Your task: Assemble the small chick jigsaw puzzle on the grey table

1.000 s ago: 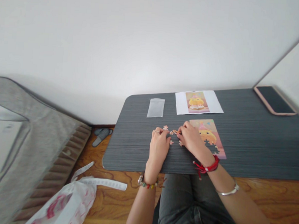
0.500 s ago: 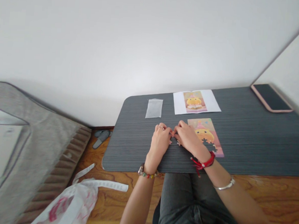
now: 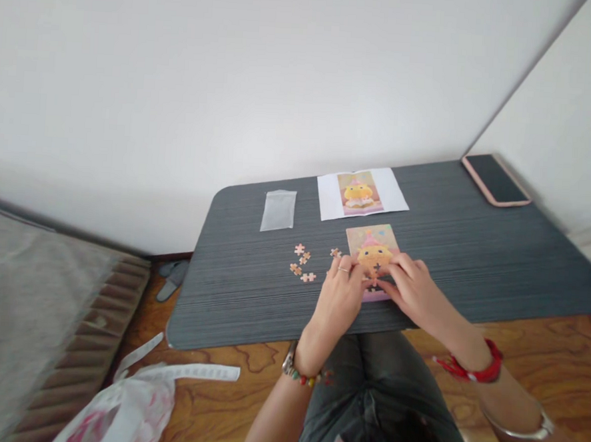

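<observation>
The partly filled jigsaw puzzle (image 3: pixel 367 237), showing a yellow cartoon character in a pink party hat, lies flat on the dark table. Over its lower part, my left hand (image 3: pixel 342 294) and my right hand (image 3: pixel 414 291) face each other with fingers pinched. Between the fingertips is a small pinkish puzzle piece (image 3: pixel 374 280), held from both sides; whether it is one piece or several joined is too small to tell. Several loose puzzle pieces (image 3: pixel 308 277) lie left of my left hand, and another loose piece (image 3: pixel 335 253) sits just beyond it.
Behind the puzzle is a white sheet with the reference picture (image 3: pixel 360 193). A clear plastic bag (image 3: pixel 279 210) lies to its left. A phone in a pink case (image 3: pixel 498 180) rests at the right back, near the wall. Slippers (image 3: pixel 172 280) and a plastic carrier bag (image 3: pixel 134 404) are on the floor.
Both hands have moved from left of the puzzle onto its lower part, carrying the pinkish piece. Loose pieces formerly behind the hands now show. The view has shifted to the right.
</observation>
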{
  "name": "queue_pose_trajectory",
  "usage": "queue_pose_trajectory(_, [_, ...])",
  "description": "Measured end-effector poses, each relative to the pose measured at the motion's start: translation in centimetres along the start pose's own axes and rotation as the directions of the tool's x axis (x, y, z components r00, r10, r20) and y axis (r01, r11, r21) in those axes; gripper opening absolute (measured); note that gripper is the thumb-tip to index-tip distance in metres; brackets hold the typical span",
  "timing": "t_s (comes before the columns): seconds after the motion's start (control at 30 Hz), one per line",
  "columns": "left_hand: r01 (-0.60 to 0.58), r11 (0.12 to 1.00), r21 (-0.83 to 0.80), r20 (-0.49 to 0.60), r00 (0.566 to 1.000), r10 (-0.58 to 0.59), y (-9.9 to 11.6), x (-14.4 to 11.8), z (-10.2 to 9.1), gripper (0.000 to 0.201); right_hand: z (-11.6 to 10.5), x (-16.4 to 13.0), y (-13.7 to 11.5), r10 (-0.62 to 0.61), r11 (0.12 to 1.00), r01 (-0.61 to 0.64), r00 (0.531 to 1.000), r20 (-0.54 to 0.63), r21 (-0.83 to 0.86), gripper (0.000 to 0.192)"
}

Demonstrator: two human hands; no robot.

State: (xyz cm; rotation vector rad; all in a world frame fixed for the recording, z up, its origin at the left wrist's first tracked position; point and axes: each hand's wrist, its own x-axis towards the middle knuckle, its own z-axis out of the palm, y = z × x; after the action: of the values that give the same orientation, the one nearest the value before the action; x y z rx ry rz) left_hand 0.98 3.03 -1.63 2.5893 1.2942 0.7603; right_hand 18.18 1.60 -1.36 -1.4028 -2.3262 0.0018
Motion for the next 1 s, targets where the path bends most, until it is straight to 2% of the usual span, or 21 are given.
queue_pose_trajectory(0.13, [0.043, 0.999, 0.031, 0.031, 0.999, -0.044, 1.5, 1.2, 2.0, 0.011, 0.1, -1.1, 2.4, -0.010, 1.000, 0.010, 1.000, 0.029, -0.009, 0.023])
queue_pose_trajectory(0.27, [0.085, 0.991, 0.106, 0.063, 0.994, -0.092, 1.6, 1.9, 2.5, 0.009, 0.8, -0.5, 3.5, -0.009, 1.000, 0.009, 0.995, 0.094, 0.001, 0.022])
queue_pose_trajectory(0.43, [0.128, 0.978, 0.167, 0.092, 0.985, -0.144, 1.2, 2.2, 2.7, 0.009, 1.2, 0.4, 3.7, -0.029, 0.999, 0.027, 0.987, 0.156, 0.018, 0.018])
queue_pose_trajectory(0.67, [0.184, 0.977, 0.110, 0.096, 0.976, -0.194, 1.1, 2.4, 3.2, 0.007, 1.3, 0.8, 3.7, -0.028, 1.000, 0.027, 0.983, 0.179, 0.011, 0.016])
queue_pose_trajectory(1.0, [0.184, 0.977, 0.112, 0.081, 0.978, -0.193, 1.2, 2.4, 3.0, 0.007, 1.5, 0.6, 3.3, 0.039, 0.998, -0.046, 0.988, 0.152, 0.041, 0.015])
